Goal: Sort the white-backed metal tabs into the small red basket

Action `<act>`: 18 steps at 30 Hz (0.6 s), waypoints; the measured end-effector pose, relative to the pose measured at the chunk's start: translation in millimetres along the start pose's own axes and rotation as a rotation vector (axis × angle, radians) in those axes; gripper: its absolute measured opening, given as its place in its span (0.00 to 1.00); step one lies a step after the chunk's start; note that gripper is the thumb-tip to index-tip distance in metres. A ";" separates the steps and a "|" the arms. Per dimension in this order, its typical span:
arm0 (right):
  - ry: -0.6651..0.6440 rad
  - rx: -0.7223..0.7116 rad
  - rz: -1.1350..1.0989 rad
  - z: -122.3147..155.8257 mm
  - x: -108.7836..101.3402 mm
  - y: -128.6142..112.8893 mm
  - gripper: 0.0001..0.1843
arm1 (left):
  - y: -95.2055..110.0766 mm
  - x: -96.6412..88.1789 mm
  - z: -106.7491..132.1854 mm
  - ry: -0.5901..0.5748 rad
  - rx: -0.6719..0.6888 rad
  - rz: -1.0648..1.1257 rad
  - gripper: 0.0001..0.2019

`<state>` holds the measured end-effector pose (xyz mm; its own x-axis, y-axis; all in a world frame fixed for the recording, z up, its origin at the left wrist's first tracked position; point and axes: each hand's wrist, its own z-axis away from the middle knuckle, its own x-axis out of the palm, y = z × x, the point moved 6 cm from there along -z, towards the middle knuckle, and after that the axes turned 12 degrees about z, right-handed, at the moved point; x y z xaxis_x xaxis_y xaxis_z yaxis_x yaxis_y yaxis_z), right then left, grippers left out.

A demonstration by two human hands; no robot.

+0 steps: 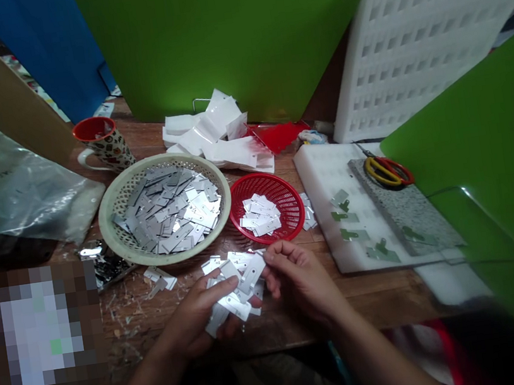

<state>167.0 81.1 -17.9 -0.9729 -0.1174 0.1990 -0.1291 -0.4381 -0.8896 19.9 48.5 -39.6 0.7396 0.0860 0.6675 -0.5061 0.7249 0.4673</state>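
Near the table's front edge, my left hand [202, 312] is closed round a loose pile of flat silver metal plates [234, 285], thumb on top. Several of these plates have small holes. My right hand [297, 273] pinches the edge of one plate at the pile's right side, thumb against fingertips. Just beyond my hands is a red plastic basket [293, 197] with a small heap of similar plates [262, 214] in it. To its left, a larger pale green basket [107, 223] holds many more plates [168, 211]. A few loose plates [159, 279] lie left of my hands.
A patterned mug [109, 146] stands behind the pale basket. White paper pieces [210, 129] lie at the back. On the right, a white foam block [324, 208] bears a grey slab [382, 200], scissors [390, 172] and several greenish-looking plates. A plastic bag [7, 183] is at left.
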 end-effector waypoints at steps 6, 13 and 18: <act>0.004 -0.028 0.040 4.3 -2.7 -3.0 0.12 | 0.2 0.4 1.2 0.049 -0.014 0.061 0.18; 0.014 -0.063 0.020 8.5 -4.9 -6.5 0.12 | 0.2 0.9 2.9 0.054 -0.041 0.089 0.17; 0.031 -0.160 0.119 14.1 -10.1 -14.3 0.12 | 2.4 0.1 1.8 0.056 -0.024 0.100 0.15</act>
<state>181.4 76.0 -1.4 -0.9882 -0.1315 0.0785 -0.0397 -0.2751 -0.9606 17.9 49.0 -37.3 0.7099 0.1962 0.6765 -0.5684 0.7267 0.3857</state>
